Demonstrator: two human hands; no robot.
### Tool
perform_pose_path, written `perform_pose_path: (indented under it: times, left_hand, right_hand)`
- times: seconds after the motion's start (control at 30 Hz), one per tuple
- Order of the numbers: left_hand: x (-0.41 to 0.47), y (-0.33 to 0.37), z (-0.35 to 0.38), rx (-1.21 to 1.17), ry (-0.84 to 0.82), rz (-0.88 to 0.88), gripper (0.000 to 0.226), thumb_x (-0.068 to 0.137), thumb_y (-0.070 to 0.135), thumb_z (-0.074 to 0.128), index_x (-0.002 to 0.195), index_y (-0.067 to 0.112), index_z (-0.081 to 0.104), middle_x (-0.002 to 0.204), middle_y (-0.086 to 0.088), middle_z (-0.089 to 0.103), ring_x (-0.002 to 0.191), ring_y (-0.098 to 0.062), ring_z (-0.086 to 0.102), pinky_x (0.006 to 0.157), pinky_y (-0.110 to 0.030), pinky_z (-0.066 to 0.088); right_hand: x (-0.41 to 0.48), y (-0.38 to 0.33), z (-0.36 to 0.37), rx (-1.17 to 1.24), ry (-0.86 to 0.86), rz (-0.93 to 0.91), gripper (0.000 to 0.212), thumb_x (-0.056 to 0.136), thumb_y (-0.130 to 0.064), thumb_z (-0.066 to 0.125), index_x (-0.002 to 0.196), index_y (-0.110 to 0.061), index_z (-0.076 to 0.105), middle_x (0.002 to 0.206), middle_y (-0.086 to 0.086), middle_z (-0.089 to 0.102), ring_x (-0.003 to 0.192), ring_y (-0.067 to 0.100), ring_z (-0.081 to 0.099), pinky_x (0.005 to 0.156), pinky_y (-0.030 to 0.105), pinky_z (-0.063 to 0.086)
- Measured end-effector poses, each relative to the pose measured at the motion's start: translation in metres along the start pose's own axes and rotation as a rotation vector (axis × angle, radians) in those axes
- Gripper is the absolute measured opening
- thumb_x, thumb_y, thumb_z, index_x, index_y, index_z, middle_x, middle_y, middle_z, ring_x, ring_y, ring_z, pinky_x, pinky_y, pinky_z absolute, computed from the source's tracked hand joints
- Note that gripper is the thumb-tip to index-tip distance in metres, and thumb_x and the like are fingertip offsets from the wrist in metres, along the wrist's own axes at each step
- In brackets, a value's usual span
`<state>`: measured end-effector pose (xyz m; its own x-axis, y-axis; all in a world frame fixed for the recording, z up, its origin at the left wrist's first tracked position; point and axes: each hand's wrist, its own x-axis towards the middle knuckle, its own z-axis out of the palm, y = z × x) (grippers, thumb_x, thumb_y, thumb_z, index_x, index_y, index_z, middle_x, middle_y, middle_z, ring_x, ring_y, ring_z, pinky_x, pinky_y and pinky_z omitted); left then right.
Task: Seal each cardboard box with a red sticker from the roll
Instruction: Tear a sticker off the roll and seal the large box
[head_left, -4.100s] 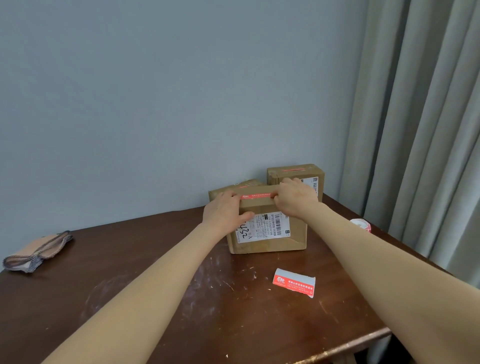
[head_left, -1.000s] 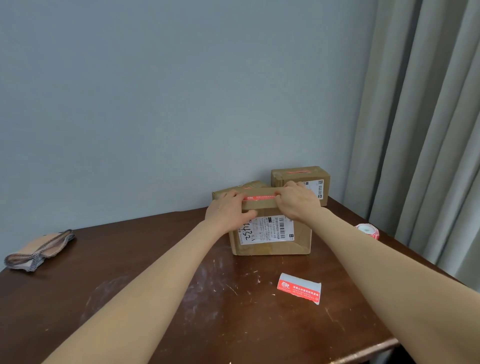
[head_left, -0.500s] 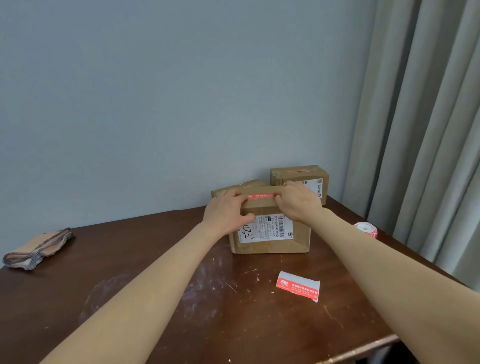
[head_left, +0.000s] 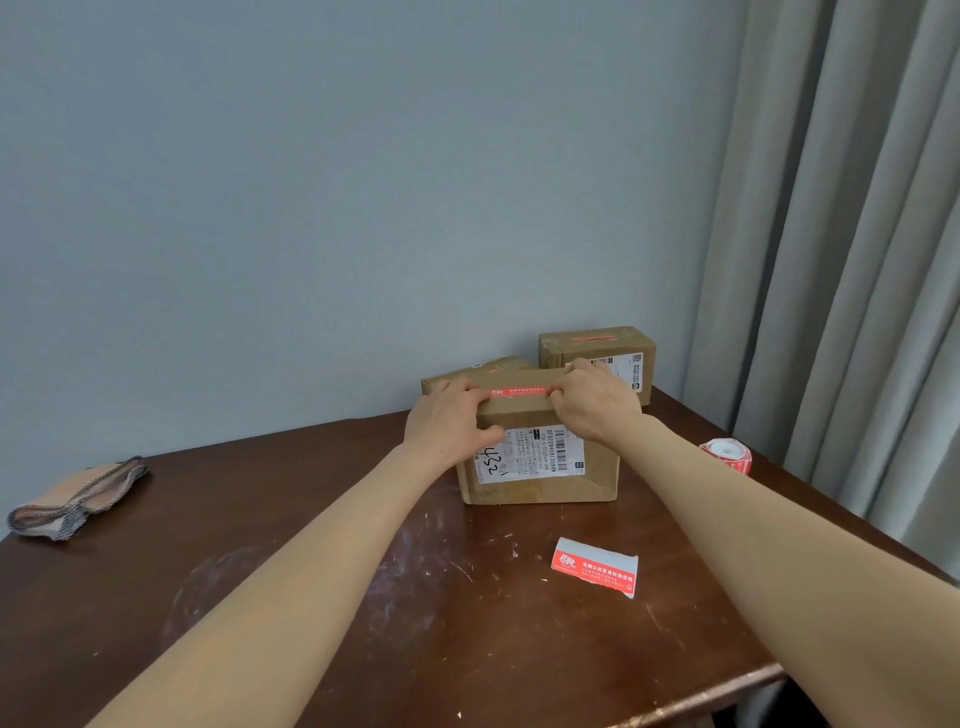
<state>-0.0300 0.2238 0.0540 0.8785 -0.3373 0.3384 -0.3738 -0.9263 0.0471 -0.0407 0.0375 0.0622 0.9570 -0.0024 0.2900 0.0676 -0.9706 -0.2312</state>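
Observation:
A cardboard box (head_left: 540, 483) with a white shipping label stands at the back of the brown table (head_left: 311, 597). A red sticker (head_left: 519, 391) lies along its top edge between my hands. My left hand (head_left: 447, 421) grips the box's top left corner, fingers on top and thumb on the front face. My right hand (head_left: 597, 405) rests over the top right edge and presses the sticker's right end. The red sticker roll (head_left: 727, 454) lies at the table's right edge. A loose red and white sticker strip (head_left: 595, 566) lies in front of the box.
Two more cardboard boxes stand behind, one at back right (head_left: 597, 345) with a red sticker on top, one at back left (head_left: 488, 366), mostly hidden. A folded cloth (head_left: 78, 496) lies far left. Grey curtains (head_left: 857, 260) hang to the right, and a wall stands close behind.
Both hands stay on the top of the front box. More of the red sticker shows between them than a second ago. Nothing else on the table has moved.

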Motion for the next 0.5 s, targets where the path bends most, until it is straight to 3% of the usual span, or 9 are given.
perform_pose_path:
  times: [0.07,0.17,0.27,0.5]
  left_hand:
    - [0.001,0.001,0.002,0.030,0.016,-0.008,0.062,0.083,0.052,0.055,0.138,0.023,0.046,0.138,0.002,0.047,0.126,-0.018,0.041,0.100,-0.035,0.041]
    - [0.006,0.007,0.003,0.039,0.049,0.015,0.075,0.081,0.058,0.056,0.146,0.029,0.032,0.142,0.001,0.042,0.130,-0.020,0.038,0.103,-0.038,0.038]
    - [0.010,0.016,0.004,0.058,-0.001,0.057,0.074,0.079,0.060,0.057,0.144,0.036,0.030,0.148,0.000,0.035,0.135,-0.022,0.031,0.108,-0.042,0.032]
    - [0.011,0.011,0.005,0.113,-0.079,0.019,0.076,0.080,0.061,0.055,0.145,0.030,0.032,0.150,-0.001,0.033,0.137,-0.024,0.028,0.109,-0.042,0.032]
  right_hand:
    - [0.001,-0.002,-0.003,-0.006,-0.012,-0.007,0.042,0.097,-0.026,0.031,0.118,-0.016,0.065,0.126,0.010,0.049,0.119,0.030,0.042,0.095,0.042,0.040]
    - [0.002,-0.008,-0.006,-0.027,-0.015,-0.054,0.044,0.099,-0.032,0.029,0.135,-0.030,0.053,0.137,0.009,0.044,0.127,0.030,0.037,0.103,0.044,0.036]
    - [0.004,-0.013,0.000,-0.078,-0.061,-0.089,0.045,0.099,-0.035,0.026,0.139,-0.038,0.046,0.140,0.008,0.043,0.130,0.029,0.035,0.109,0.048,0.028]
    - [0.005,-0.010,-0.001,-0.112,-0.107,-0.051,0.049,0.099,-0.037,0.024,0.136,-0.024,0.052,0.142,0.010,0.041,0.134,0.030,0.032,0.113,0.047,0.025]
